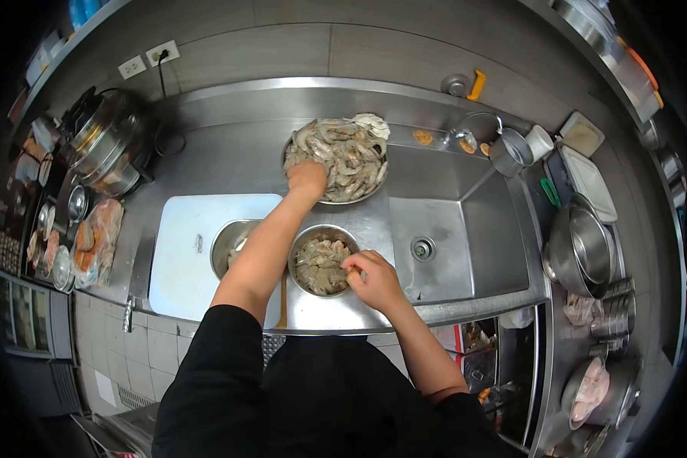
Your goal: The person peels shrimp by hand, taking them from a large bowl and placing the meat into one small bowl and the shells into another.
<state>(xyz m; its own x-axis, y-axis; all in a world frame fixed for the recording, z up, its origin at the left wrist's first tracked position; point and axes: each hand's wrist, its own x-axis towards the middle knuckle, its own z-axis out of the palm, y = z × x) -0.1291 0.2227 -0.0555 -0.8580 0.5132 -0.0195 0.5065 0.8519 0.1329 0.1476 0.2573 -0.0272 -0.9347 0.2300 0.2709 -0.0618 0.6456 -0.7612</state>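
Note:
A large round bowl heaped with raw shrimp (343, 153) stands at the back of the steel counter. My left hand (308, 179) reaches onto the left side of the heap, its fingertips hidden among the shrimp. Nearer to me is a smaller steel bowl (294, 267) with shrimp pieces (320, 263) in it. My right hand (372, 276) is at this bowl's right rim, fingers pinched on something too small to make out. Left of it, another steel bowl (220, 248) with pale pieces inside is partly hidden by my left forearm.
A white cutting board (177, 259) lies under the left bowl. The sink basin (443, 259) is on the right, with a steel pitcher (510, 153) behind it. Large steel bowls (572, 248) stand farther right. At the left are a steel appliance (103, 145) and bagged food (99, 237).

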